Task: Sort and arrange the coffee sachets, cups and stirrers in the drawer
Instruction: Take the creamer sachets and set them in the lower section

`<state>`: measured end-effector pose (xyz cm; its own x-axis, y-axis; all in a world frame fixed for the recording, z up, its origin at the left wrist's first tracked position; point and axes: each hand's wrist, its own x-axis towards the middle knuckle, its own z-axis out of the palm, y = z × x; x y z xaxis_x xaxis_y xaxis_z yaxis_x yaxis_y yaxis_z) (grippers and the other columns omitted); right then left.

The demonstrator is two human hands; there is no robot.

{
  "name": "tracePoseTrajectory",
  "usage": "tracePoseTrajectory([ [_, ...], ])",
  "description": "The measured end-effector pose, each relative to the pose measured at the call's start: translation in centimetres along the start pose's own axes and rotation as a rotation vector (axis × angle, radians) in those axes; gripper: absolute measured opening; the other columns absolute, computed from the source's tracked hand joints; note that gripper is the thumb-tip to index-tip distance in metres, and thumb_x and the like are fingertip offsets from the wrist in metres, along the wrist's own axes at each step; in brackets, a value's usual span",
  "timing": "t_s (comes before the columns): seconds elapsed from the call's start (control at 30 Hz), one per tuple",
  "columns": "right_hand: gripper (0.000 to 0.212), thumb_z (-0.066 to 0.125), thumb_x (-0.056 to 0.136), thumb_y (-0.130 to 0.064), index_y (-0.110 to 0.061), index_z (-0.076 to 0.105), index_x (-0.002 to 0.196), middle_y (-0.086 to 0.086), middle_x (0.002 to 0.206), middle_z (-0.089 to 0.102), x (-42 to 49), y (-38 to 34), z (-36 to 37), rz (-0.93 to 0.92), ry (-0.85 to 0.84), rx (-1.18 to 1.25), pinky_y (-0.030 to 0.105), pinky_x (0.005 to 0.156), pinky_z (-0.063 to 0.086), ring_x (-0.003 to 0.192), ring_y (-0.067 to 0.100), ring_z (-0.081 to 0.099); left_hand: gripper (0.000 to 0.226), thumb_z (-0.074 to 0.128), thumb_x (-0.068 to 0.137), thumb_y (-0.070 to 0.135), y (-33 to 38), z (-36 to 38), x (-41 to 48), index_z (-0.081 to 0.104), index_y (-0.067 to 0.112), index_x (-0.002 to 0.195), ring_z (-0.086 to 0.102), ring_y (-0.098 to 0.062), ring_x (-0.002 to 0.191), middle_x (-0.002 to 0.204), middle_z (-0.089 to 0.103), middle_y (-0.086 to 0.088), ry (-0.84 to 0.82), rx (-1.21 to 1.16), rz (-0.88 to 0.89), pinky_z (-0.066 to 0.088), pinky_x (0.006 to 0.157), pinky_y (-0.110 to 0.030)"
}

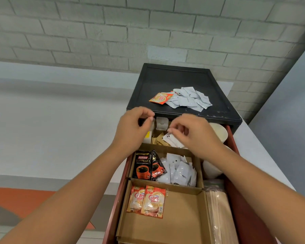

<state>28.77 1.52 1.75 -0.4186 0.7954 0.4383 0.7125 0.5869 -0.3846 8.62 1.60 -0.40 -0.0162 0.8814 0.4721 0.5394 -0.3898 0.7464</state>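
Note:
The open red drawer (231, 138) holds cardboard compartments. My right hand (194, 134) pinches a few white sachets (171, 140) over the far compartment, where brown sachets (160, 138) lie. My left hand (134, 127) hovers beside it with curled fingers; whether it holds something small I cannot tell. The middle compartment has two black Kopiko sachets (143, 164) and several white sachets (180, 171). Two Coffee-mate sachets (148, 201) lie in the near compartment. Paper cups (218, 132) stand at the drawer's right, with a bag of wooden stirrers (218, 208) in front of them.
The black cabinet top (176, 80) carries a pile of white sachets (190, 99) and one orange Coffee-mate sachet (160, 98). A grey brick wall rises behind. White counter surface lies to the left and right of the cabinet.

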Motion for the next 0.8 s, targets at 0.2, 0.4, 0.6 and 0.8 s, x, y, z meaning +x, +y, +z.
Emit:
tracePoseTrajectory([
  [0.2,0.011,0.064,0.091,-0.029,-0.021,0.069,0.095,-0.007,0.091,0.056,6.1,3.7,0.1,0.122,0.096,-0.105,0.027,0.075,0.046,0.088,0.010,0.052,0.037,0.065,0.094,0.023,0.2,0.8,6.3,0.057,0.021,0.129,0.053,-0.013,0.119,0.130,0.059,0.002,-0.121,0.237,0.006,0.040,0.089,-0.019],
  [0.4,0.017,0.058,0.095,-0.020,-0.019,0.067,0.109,0.000,0.115,0.059,10.8,6.7,0.0,0.179,0.117,-0.194,0.024,0.085,0.035,0.112,0.018,0.047,0.072,0.067,0.089,0.045,-1.1,2.6,10.5,0.036,0.020,0.150,0.046,-0.023,0.131,0.147,0.048,-0.004,-0.397,0.397,-0.065,0.042,0.106,-0.039],
  [0.6,0.041,0.048,0.099,-0.015,-0.022,0.048,0.140,0.005,0.144,0.045,16.2,8.2,-1.6,0.296,-0.298,-0.224,0.043,0.111,0.033,0.135,0.028,0.035,0.029,0.048,0.103,0.025,-3.0,3.2,12.0,0.064,0.013,0.124,0.055,-0.012,0.081,0.105,0.069,-0.006,-0.182,0.399,-0.053,0.040,0.064,-0.017],
  [0.8,0.069,0.061,0.093,-0.017,-0.028,0.026,0.151,-0.004,0.156,0.032,19.1,8.4,-2.1,0.358,-0.797,-0.234,0.039,0.113,0.029,0.142,0.023,0.031,0.024,0.047,0.103,0.020,-4.1,4.1,11.9,0.068,0.012,0.111,0.048,-0.007,0.064,0.083,0.062,0.002,0.008,0.368,-0.044,0.033,0.054,-0.014],
])
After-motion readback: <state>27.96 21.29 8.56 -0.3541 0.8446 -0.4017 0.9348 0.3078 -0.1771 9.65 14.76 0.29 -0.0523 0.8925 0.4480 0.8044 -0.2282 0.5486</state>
